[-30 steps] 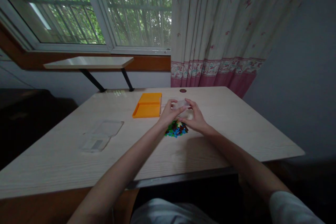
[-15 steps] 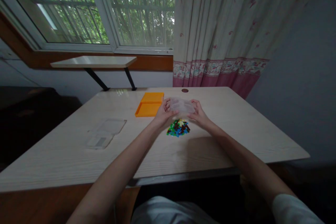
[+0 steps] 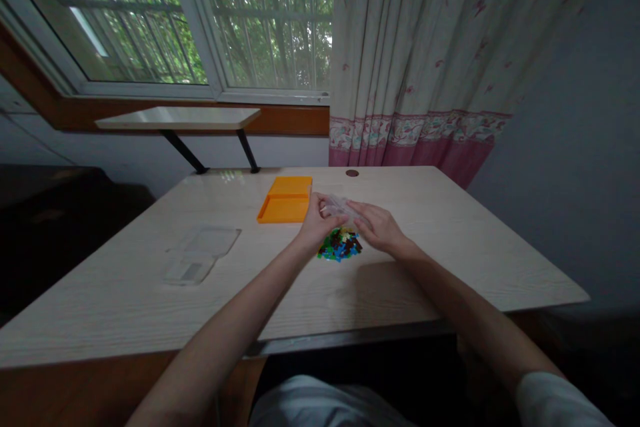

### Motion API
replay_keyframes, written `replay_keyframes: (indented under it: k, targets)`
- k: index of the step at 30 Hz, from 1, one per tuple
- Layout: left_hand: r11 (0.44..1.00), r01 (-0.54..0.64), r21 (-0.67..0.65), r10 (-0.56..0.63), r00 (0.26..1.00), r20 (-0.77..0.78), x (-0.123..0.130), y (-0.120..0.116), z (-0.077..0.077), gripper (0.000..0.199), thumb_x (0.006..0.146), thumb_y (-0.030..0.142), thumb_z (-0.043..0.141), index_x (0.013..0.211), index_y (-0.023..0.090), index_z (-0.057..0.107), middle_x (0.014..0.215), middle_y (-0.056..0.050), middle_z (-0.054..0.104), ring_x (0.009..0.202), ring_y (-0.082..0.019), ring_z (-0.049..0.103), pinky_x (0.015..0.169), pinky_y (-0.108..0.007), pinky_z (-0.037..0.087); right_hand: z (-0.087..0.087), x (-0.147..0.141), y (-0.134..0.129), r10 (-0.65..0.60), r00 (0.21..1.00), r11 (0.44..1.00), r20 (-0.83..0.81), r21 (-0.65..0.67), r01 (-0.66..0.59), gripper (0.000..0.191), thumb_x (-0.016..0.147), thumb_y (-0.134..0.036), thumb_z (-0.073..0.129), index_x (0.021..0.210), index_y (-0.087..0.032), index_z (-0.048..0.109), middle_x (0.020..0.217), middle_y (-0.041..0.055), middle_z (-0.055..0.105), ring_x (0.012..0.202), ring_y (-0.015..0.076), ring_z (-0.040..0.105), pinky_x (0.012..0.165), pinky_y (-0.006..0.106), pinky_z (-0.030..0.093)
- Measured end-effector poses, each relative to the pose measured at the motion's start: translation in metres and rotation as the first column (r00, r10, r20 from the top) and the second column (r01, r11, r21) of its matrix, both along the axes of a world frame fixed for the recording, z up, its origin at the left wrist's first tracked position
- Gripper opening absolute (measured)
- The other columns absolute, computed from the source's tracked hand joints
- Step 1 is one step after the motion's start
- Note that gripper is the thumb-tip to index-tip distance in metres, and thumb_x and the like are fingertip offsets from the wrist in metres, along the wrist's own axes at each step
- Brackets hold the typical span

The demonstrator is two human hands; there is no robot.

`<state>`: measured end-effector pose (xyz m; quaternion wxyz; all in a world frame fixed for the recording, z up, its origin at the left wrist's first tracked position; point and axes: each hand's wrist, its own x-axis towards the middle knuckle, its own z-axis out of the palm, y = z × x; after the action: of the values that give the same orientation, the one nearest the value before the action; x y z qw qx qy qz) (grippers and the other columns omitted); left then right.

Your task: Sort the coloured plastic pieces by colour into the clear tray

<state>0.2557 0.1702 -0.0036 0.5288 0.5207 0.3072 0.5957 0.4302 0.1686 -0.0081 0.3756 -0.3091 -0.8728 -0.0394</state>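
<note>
A small clear plastic box (image 3: pixel 338 206) is held up between my two hands, above the far side of a pile of small coloured pieces (image 3: pixel 340 245) in green, blue, dark brown and yellow. My left hand (image 3: pixel 318 219) grips the box's left side, thumb in front. On the other side my right hand (image 3: pixel 377 223) has its fingers closed over the box's right part. Just behind my left hand lies an open orange case (image 3: pixel 285 208).
An open clear plastic case (image 3: pixel 205 253) lies on the left part of the pale wooden table (image 3: pixel 480 247). A raised white shelf (image 3: pixel 185 117) on black legs stands at the back left. Beyond the table are a window and a curtain (image 3: pixel 390 67).
The clear box has tilted and turned in my hands. My right hand has moved left and further over it, covering more of its right side.
</note>
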Motion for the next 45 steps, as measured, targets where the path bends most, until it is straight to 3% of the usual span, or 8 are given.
replay_keyframes:
  k: [8, 12, 27, 33, 39, 45]
  targets:
    - [0.998, 0.045, 0.035, -0.044, 0.999, -0.019, -0.001, 0.002, -0.002, 0.05, 0.054, 0.02, 0.074, 0.086, 0.02, 0.035, 0.081, 0.004, 0.051, 0.067, -0.009, 0.056, 0.065, -0.024, 0.045, -0.002, -0.002, 0.002, -0.054, 0.998, 0.997, -0.038, -0.064, 0.051, 0.036, 0.087, -0.031, 0.04, 0.115, -0.018, 0.057, 0.11, 0.009, 0.063, 0.091, 0.0193, 0.064, 0.083, 0.033, 0.051]
    - [1.0, 0.027, 0.013, -0.026, 0.998, -0.065, -0.002, 0.003, 0.0, 0.052, 0.05, 0.021, 0.074, 0.084, 0.02, 0.034, 0.077, 0.005, 0.051, 0.065, -0.008, 0.055, 0.062, -0.022, 0.044, -0.005, -0.003, 0.002, -0.068, 0.997, 0.995, -0.028, -0.072, 0.066, 0.037, 0.086, -0.03, 0.039, 0.114, -0.014, 0.057, 0.108, 0.0129, 0.064, 0.087, 0.0213, 0.064, 0.08, 0.035, 0.052]
    - [1.0, 0.008, -0.011, -0.009, 0.995, -0.1, -0.003, 0.004, 0.008, 0.052, 0.048, 0.02, 0.071, 0.083, 0.02, 0.034, 0.073, 0.006, 0.052, 0.064, -0.008, 0.053, 0.06, -0.021, 0.042, -0.008, -0.009, 0.001, -0.117, 0.99, 0.993, 0.075, 0.026, 0.115, 0.039, 0.088, -0.022, 0.031, 0.118, -0.011, 0.053, 0.096, 0.013, 0.067, 0.079, 0.0191, 0.065, 0.07, 0.031, 0.053]
    - [1.0, 0.025, -0.014, -0.026, 0.994, -0.103, -0.003, 0.003, 0.01, 0.05, 0.048, 0.02, 0.071, 0.083, 0.02, 0.034, 0.068, 0.007, 0.052, 0.059, -0.007, 0.053, 0.058, -0.02, 0.042, -0.01, -0.01, 0.001, -0.079, 0.997, 0.997, -0.002, -0.025, 0.079, 0.039, 0.089, -0.026, 0.031, 0.118, -0.011, 0.052, 0.093, 0.0148, 0.067, 0.078, 0.021, 0.065, 0.071, 0.033, 0.054]
    - [0.999, 0.03, -0.017, -0.032, 0.994, -0.103, -0.004, 0.003, 0.012, 0.05, 0.049, 0.02, 0.071, 0.083, 0.02, 0.035, 0.066, 0.007, 0.053, 0.057, -0.007, 0.052, 0.055, -0.019, 0.041, -0.007, -0.014, -0.004, -0.117, 0.993, 0.993, -0.022, -0.037, 0.116, 0.039, 0.089, -0.031, 0.033, 0.115, -0.011, 0.054, 0.097, 0.0151, 0.066, 0.078, 0.0218, 0.064, 0.07, 0.035, 0.053]
    - [0.991, 0.123, 0.049, -0.118, 0.989, -0.086, -0.006, 0.001, 0.01, 0.058, 0.047, 0.016, 0.075, 0.094, 0.019, 0.042, 0.081, -0.001, 0.062, 0.074, -0.013, 0.06, 0.066, -0.024, 0.046, 0.002, -0.001, -0.003, -0.254, 0.919, 0.953, -0.302, -0.239, 0.185, 0.036, 0.091, -0.039, 0.03, 0.095, -0.018, 0.059, 0.08, 0.0077, 0.066, 0.069, 0.0187, 0.063, 0.067, 0.033, 0.051]
